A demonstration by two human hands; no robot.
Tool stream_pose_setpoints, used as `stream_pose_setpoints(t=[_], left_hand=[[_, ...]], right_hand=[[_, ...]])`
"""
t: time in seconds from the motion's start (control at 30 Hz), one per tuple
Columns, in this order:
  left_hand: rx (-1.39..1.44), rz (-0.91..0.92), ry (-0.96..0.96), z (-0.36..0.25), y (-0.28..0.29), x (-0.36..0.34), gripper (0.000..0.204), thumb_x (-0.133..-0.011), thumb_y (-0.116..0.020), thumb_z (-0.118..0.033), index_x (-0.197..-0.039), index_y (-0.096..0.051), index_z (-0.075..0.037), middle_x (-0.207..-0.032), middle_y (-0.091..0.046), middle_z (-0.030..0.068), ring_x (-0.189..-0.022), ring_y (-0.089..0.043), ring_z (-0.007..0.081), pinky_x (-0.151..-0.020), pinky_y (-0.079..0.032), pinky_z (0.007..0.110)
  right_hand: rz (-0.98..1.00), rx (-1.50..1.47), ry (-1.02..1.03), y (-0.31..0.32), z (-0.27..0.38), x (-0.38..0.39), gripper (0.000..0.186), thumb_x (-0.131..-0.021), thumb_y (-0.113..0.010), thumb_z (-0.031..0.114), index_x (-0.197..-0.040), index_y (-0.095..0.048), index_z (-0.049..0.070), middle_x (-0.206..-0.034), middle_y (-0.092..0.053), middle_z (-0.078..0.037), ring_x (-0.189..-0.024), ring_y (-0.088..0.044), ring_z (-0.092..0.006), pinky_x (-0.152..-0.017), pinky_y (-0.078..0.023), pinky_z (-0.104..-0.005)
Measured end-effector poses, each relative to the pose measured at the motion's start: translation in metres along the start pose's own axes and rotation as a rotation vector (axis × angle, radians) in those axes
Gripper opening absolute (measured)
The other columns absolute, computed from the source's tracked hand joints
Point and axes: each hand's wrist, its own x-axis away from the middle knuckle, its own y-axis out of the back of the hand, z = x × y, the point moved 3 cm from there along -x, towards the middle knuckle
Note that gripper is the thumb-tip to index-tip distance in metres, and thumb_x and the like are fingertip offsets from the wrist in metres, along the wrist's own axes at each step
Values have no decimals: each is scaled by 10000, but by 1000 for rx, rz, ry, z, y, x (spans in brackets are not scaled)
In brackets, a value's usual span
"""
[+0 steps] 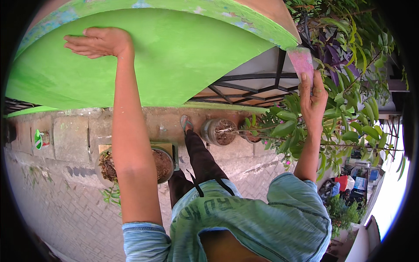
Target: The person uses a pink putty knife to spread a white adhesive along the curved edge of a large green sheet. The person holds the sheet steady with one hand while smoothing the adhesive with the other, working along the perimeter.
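Observation:
My left hand (99, 43) reaches up to the bright green wall (183, 56), fingers stretched out toward the left and the palm seemingly near or against its surface; contact is hard to confirm. On the right, my right hand (313, 100) grips a scraper (301, 61) with a flat, flared, pink-stained blade. The blade's wide edge points up and meets, or lies very near, the right corner of the wall's ledge (286, 37). Worn, patchy paint runs along the ledge's rim. The scraper's handle is mostly hidden in my fingers.
Leafy branches (345, 109) crowd around my right forearm. Below the wall are a black metal railing (253, 89), potted plants (224, 132), another pot (165, 166) partly behind my left arm, and a small green-marked paint container (41, 139). Paving (70, 201) lies underfoot.

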Motion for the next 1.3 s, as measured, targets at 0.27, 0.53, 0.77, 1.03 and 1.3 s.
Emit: stream_pose_setpoints(t=[0.27, 0.53, 0.77, 1.03, 1.3], left_hand=[[-5, -1, -13, 1, -3, 0, 616, -1102, -236, -380, -1640, -229, -80, -1711, -173, 166, -1551, -192, 421, -1223, -141, 574], [-57, -18, -67, 7, -7, -4, 593, -1112, -198, -360, -1626, -235, -65, -1680, -209, 220, -1531, -229, 408, -1192, -218, 572], [-155, -93, -165, 13, -7, -13, 562, -1102, -246, -293, -1595, -269, -25, -1639, -261, 251, -1471, -316, 438, -1146, -312, 572], [-143, -63, -74, 12, -11, -12, 567, -1098, -240, -282, -1601, -254, -20, -1652, -235, 248, -1471, -309, 438, -1135, -327, 567], [-161, -47, -86, 14, -13, -13, 580, -1099, -227, -302, -1614, -218, -33, -1664, -214, 222, -1468, -307, 429, -1142, -323, 561]], right_hand=[[161, -872, -384, -66, 8, 32, 349, -1121, -461, 369, -1207, -583, 53, -701, -456, 44, -505, -392, -42, -425, -345, -233], [-147, -1344, -450, -142, 72, 24, 350, -1122, -428, 423, -1118, -531, 88, -616, -453, 7, -461, -410, -67, -425, -345, -232], [-188, -1386, -469, -153, 89, 23, 353, -1123, -419, 430, -1126, -528, 94, -602, -433, 15, -454, -403, -63, -425, -333, -234], [-183, -1356, -475, -154, 93, 23, 364, -1125, -415, 427, -1128, -536, 84, -602, -423, 19, -451, -391, -60, -421, -323, -235], [-240, -1357, -460, -154, 91, 13, 391, -1100, -478, 461, -959, -523, 100, -544, -383, 10, -388, -364, -87, -369, -291, -252]])
